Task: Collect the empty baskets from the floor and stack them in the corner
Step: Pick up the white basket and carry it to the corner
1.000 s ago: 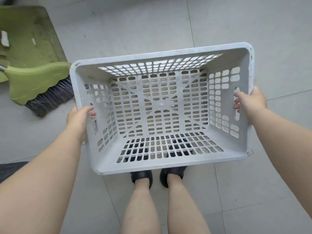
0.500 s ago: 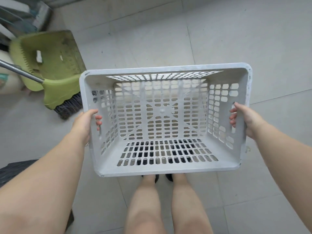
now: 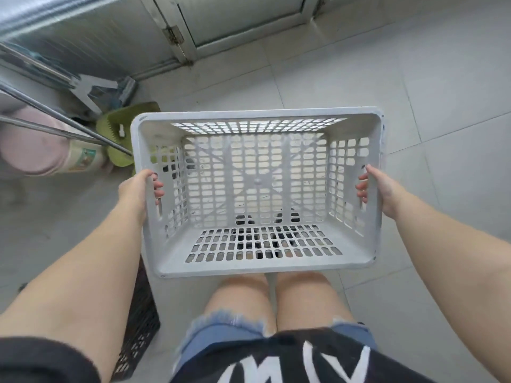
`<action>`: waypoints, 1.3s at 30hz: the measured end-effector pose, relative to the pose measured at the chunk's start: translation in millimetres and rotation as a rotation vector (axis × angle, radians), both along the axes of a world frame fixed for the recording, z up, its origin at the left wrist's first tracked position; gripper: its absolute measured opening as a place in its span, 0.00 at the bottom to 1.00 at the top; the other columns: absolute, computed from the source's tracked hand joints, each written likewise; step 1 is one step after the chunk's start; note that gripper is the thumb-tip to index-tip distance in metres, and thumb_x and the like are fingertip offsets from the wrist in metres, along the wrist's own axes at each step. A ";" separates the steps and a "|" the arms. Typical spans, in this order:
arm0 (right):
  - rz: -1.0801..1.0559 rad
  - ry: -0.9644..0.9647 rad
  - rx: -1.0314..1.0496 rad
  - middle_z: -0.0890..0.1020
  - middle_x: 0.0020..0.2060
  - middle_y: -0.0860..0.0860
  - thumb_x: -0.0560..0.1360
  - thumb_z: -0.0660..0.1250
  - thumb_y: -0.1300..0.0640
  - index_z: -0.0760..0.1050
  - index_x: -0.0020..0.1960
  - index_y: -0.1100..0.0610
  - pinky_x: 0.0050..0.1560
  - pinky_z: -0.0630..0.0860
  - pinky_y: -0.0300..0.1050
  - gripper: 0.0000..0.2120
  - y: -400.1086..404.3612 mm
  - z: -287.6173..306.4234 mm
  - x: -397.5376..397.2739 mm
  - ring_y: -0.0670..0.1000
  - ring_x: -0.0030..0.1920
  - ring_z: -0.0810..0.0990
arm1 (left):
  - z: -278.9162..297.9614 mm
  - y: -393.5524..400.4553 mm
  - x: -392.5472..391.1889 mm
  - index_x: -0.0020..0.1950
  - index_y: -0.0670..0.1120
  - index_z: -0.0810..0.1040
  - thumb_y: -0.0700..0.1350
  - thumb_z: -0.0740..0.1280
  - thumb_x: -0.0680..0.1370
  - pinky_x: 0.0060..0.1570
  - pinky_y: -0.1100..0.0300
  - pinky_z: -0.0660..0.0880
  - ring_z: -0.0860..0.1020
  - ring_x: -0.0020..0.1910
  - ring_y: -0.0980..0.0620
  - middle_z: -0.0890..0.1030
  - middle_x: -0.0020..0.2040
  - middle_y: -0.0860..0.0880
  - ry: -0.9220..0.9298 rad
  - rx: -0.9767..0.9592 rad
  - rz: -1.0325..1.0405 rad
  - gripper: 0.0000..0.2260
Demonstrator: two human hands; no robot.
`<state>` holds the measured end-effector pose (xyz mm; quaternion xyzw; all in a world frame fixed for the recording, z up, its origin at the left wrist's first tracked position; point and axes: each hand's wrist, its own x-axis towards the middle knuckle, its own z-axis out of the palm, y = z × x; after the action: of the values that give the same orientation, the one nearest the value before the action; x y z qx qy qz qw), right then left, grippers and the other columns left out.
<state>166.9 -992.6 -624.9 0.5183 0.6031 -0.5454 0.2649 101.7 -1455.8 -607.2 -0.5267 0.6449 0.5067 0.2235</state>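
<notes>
Grip first: we find the left hand (image 3: 138, 189) closed on the left end wall of the grey basket (image 3: 257, 261), fingers curled in through its handle slot, and the right hand (image 3: 380, 189) closed likewise on the right end wall. We see the basket held clear of the floor (image 3: 414, 78), in front of the thighs, roughly level, mouth up and empty.

Handling, in our judgement: moulded plastic, perforated on every wall and the base, so light for its bulk and fairly stiff, with some flex likely at the rim. We judge it neither fragile nor slippery; the two end slots are the proper holds, as now used. Tapered walls suggest it will nest into another of its kind.

Count: one grey basket in hand. One dark slotted crate (image 3: 138, 327) stands on the floor just beside the left leg, partly hidden by the arm; we cannot tell if it is empty. Against the wall at left, one green dustpan (image 3: 121, 125) and one pink bin (image 3: 38, 150). We see no further baskets
</notes>
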 end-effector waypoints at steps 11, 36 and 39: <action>-0.114 0.128 0.101 0.73 0.33 0.52 0.76 0.56 0.34 0.71 0.40 0.55 0.34 0.67 0.43 0.24 -19.4 123.6 42.1 0.51 0.31 0.72 | 128.8 -13.4 16.6 0.45 0.43 0.77 0.51 0.63 0.78 0.35 0.58 0.69 0.73 0.32 0.51 0.77 0.38 0.48 0.124 -0.019 -0.093 0.11; -0.264 0.233 0.105 0.72 0.33 0.54 0.74 0.49 0.28 0.69 0.40 0.57 0.31 0.65 0.43 0.31 127.3 188.4 -16.4 0.53 0.30 0.71 | 209.0 164.4 -151.8 0.58 0.44 0.75 0.60 0.61 0.75 0.28 0.59 0.66 0.69 0.29 0.49 0.73 0.35 0.47 0.273 -0.016 -0.430 0.22; -0.301 0.239 0.118 0.72 0.33 0.54 0.74 0.49 0.28 0.68 0.39 0.57 0.30 0.65 0.43 0.31 160.2 196.6 -28.6 0.53 0.30 0.71 | 219.2 211.1 -176.1 0.59 0.44 0.73 0.57 0.59 0.79 0.29 0.58 0.63 0.68 0.29 0.50 0.71 0.35 0.47 0.324 -0.004 -0.477 0.19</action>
<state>138.2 -832.4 -428.2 0.5485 0.5770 -0.6004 0.0762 -74.4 -1244.7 -388.0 -0.2729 0.7790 0.5158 0.2295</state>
